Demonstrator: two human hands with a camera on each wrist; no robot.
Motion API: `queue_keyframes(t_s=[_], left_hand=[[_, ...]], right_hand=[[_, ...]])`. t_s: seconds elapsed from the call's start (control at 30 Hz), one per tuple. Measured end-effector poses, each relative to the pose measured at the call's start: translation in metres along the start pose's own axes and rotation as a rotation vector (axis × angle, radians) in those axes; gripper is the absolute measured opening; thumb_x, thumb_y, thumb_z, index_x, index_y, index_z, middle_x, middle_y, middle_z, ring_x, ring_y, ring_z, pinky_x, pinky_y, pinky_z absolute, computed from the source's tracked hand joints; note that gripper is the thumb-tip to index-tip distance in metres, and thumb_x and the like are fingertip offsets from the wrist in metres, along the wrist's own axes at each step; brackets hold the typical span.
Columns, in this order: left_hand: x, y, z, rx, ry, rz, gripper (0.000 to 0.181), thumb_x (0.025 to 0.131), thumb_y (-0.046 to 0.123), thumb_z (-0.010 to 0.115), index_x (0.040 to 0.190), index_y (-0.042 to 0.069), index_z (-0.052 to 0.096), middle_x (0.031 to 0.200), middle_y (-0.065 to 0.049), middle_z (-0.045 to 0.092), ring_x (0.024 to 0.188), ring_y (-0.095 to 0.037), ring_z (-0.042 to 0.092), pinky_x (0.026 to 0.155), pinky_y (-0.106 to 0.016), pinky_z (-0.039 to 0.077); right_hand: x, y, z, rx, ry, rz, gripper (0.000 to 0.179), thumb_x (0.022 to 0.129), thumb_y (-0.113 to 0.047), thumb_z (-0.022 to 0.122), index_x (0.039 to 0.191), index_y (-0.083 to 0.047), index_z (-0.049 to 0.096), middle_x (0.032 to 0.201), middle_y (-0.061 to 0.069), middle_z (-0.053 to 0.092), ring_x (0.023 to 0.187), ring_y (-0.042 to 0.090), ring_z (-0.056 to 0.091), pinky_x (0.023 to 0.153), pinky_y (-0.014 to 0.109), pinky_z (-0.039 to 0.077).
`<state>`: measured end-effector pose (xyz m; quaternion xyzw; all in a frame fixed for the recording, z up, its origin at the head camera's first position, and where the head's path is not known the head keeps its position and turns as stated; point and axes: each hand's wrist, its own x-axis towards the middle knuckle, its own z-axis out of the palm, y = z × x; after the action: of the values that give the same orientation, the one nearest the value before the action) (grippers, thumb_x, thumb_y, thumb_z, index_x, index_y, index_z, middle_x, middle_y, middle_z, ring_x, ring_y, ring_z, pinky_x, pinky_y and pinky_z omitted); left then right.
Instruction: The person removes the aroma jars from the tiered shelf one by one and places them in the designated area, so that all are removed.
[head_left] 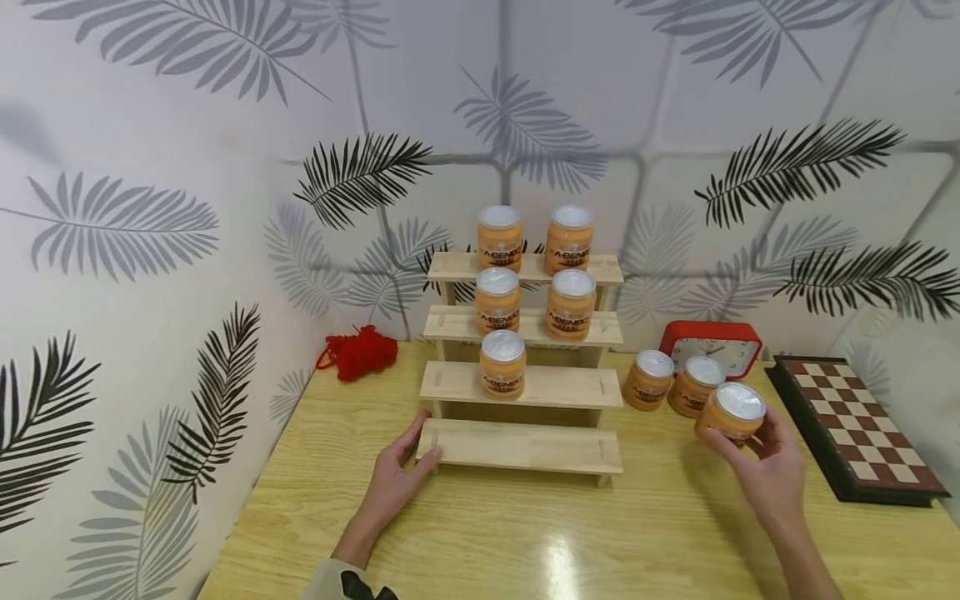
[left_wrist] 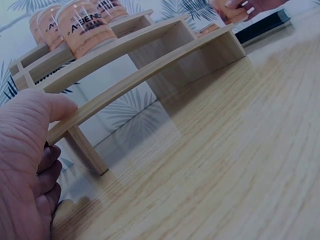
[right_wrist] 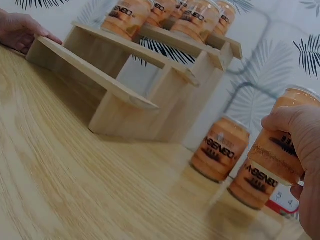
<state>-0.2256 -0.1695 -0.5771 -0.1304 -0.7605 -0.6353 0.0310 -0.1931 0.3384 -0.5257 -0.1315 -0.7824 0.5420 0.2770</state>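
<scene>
My right hand (head_left: pixel 776 479) grips an orange can (head_left: pixel 733 412) with a silver lid. In the right wrist view that can (right_wrist: pixel 280 145) hangs above the table, its label facing the camera. Two like cans, one (head_left: pixel 648 380) beside the shelf and one (head_left: pixel 696 387) partly behind the held can, stand on the table. My left hand (head_left: pixel 401 471) holds the left end of the lowest step of a stepped wooden shelf (head_left: pixel 517 444), thumb on top and fingers below in the left wrist view. Two cans stand on each of the upper two steps; a single can (head_left: pixel 503 365) stands on the third.
Behind the loose cans is a red alarm clock (head_left: pixel 712 348). A checkered board (head_left: pixel 858 421) lies at the right of the wooden table (head_left: pixel 525 533). Red yarn (head_left: pixel 362 353) sits at the back left. A leaf-patterned wall covering (head_left: pixel 247 167) rises behind and at the left.
</scene>
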Motion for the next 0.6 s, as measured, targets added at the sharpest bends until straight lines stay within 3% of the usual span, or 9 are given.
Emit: queue_keyframes(t_s=[0.27, 0.6], left_hand=[[0.001, 0.0, -0.001, -0.002, -0.001, -0.006, 0.07, 0.101, 0.016, 0.072, 0.16, 0.002, 0.038, 0.165, -0.014, 0.038, 0.153, -0.022, 0.033, 0.114, -0.011, 0.029], [0.002, -0.002, 0.0, 0.011, 0.001, 0.001, 0.07, 0.1, 0.018, 0.073, 0.16, 0.004, 0.04, 0.164, -0.01, 0.041, 0.151, -0.022, 0.036, 0.114, -0.011, 0.031]], right_hand=[[0.01, 0.025, -0.003, -0.03, 0.034, 0.06, 0.071, 0.083, -0.004, 0.089, 0.146, -0.006, 0.056, 0.12, -0.017, 0.06, 0.105, -0.004, 0.057, 0.087, 0.006, 0.045], [0.022, 0.053, -0.005, -0.046, 0.07, 0.146, 0.08, 0.088, -0.015, 0.086, 0.157, -0.011, 0.044, 0.143, 0.008, 0.056, 0.12, 0.006, 0.054, 0.09, 0.006, 0.041]])
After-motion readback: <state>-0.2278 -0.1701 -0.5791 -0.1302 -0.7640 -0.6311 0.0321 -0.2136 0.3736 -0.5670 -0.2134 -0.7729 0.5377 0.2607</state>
